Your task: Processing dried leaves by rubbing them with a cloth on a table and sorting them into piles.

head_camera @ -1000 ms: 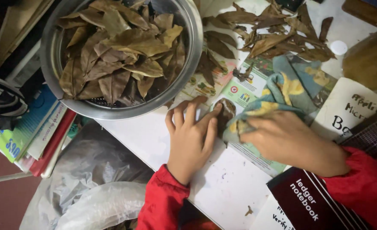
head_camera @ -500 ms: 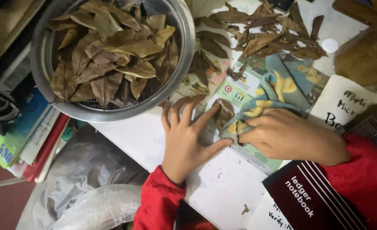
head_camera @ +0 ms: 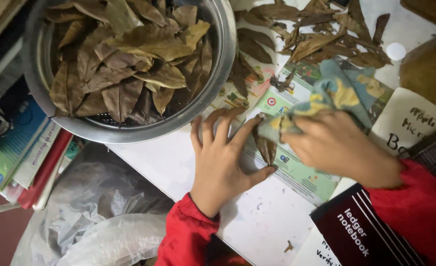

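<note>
Leaf (head_camera: 265, 148), a single dry brown one, sits flat on the white tabletop (head_camera: 178, 162), over the edge of a printed green sheet (head_camera: 296, 167), right in the gap between the left hand's index finger and thumb. Only one view here, the head camera looking straight down.

Left hand (head_camera: 221, 165) is spread wide, fingers (head_camera: 209, 125) fanned out and pressed flat, not gripping anything. Looks to me like it's pinning the paper and the leaf's edge so nothing slides.

Right hand (head_camera: 338, 148) is curled around a bunched blue and yellow cloth (head_camera: 326, 98), and the cloth's end touches the top of the leaf just past the left index fingertip. My read is that holding it wadded like that gives a firm pad to rub with.

Beyond the left fingertips there's a big metal bowl (head_camera: 223, 64) heaped with more dry leaves, and a loose pile of leaves (head_camera: 316, 34) beyond the cloth. A dark notebook (head_camera: 366, 231) lies by the right wrist.

Hard to see: the right fingertips are buried in the cloth, the bowl is cut off at the top, and the leaf's upper tip is under the cloth.
</note>
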